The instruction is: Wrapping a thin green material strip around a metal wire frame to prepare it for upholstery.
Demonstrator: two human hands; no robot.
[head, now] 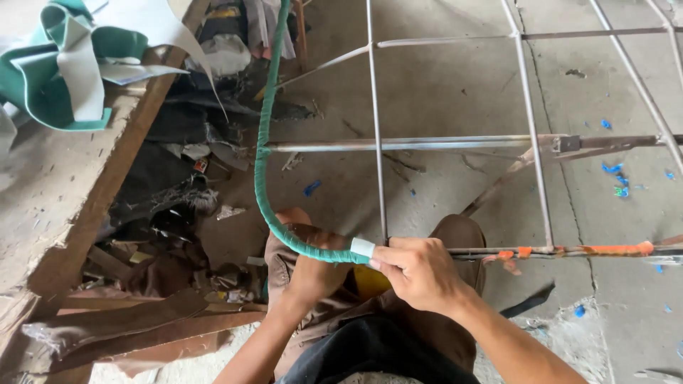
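While the metal rod frame [530, 142] lay across the concrete floor [441, 85], filling the centre and right of the frame, both hands met at its lower edge, just above the person's knees. The right hand [420, 274] was closed, its thumb and fingers pinched on the free end of a pale green strip [362, 247] at the point where the wrapping ended. The left hand [313, 274] was curled under the already wrapped curve [265, 142], its fingers hidden below the rod, so how tightly it gripped could not be told. The green wrapping ran from the top centre of the frame down to the hands in even, overlapping turns. To the right of the hands the bare rod [569, 250] carried orange remnants. A wooden counter [64, 185] in the upper left bore loose green and white strips [71, 64]; dark scraps [178, 206] lay beside it. Good practice for such wrapping appeared to call for steady tension on the strip, each turn overlapping the last at a constant slant, with the supporting hand pressing the finished turns so they did not slacken.
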